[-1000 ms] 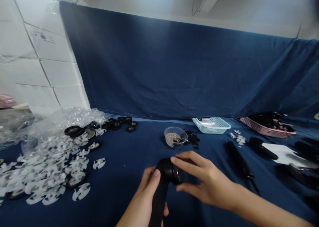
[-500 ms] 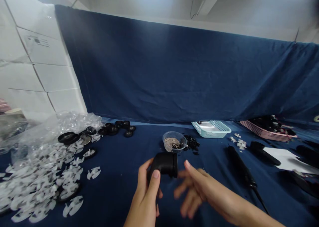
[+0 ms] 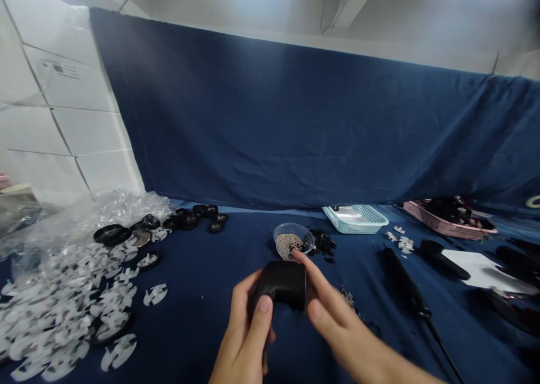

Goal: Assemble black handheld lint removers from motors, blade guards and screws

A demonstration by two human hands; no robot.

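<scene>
My left hand (image 3: pixel 247 330) is wrapped round a black elbow-shaped plastic housing (image 3: pixel 280 280), its thumb lying along the near side. At the housing's right end my right hand (image 3: pixel 331 311) closes on it, index finger over the top edge and thumb at the front. That end of the housing is covered by the right fingers. Just beyond the hands stands a clear bowl (image 3: pixel 294 226) holding many small metal screws (image 3: pixel 288 243). Small black parts (image 3: pixel 323 242) lie heaped beside the bowl.
White plastic pieces (image 3: pixel 50 322) cover the left of the blue cloth, with black round parts (image 3: pixel 112 234) and clear plastic bags (image 3: pixel 126 204) behind. To the right are a corded black electric screwdriver (image 3: pixel 405 283), a teal basket (image 3: pixel 363 226), a pink basket (image 3: pixel 447 225) and white paper (image 3: pixel 481 269).
My right hand, apart from the housing and blurred before, has moved in and now closes on its right end. My left hand keeps its hold.
</scene>
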